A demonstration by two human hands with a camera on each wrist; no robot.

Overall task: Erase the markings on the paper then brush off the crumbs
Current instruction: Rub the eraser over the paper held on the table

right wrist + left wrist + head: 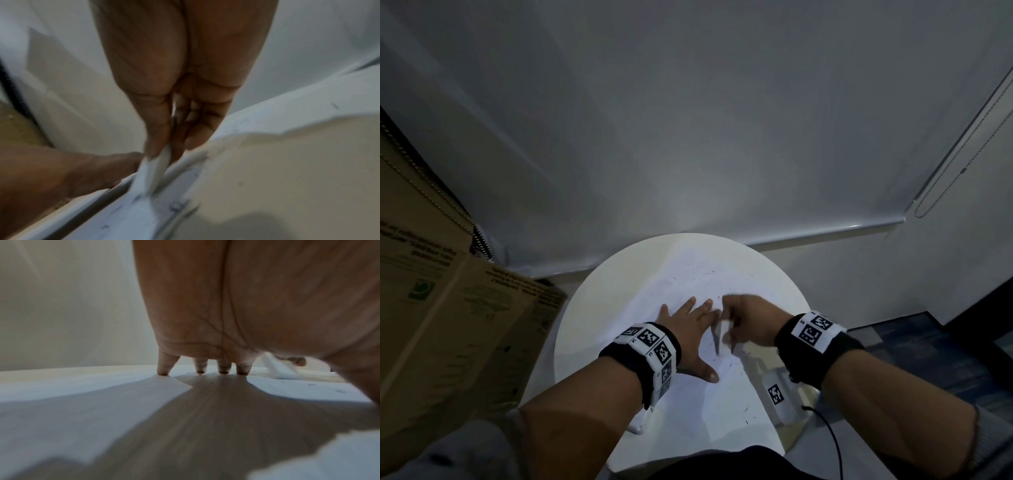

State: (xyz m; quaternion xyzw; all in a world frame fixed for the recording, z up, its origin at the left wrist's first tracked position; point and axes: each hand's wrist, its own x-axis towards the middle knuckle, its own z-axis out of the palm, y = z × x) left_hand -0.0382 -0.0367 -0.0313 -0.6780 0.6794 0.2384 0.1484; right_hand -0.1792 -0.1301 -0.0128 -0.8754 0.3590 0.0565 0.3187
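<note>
White paper [688, 274] lies on the middle of the round table [571, 329], with dark crumbs [705, 274] scattered on it. Left hand [688, 329] presses it flat with straight, spread fingers. Right hand [748, 318] pinches a white eraser [720, 334] against the paper.

White paper [681, 274] flecked with small dark crumbs [709, 274], lying on a white round table [571, 329]; white eraser [722, 334] in the right hand [748, 320]; black wristbands [822, 349] carrying white tags printed with black square-code patterns; brown cardboard box [431, 274] with green and dark print; pale grey wall [688, 120]; black cable [832, 442]; white tag [775, 394] with a black code pattern beside the paper
</note>
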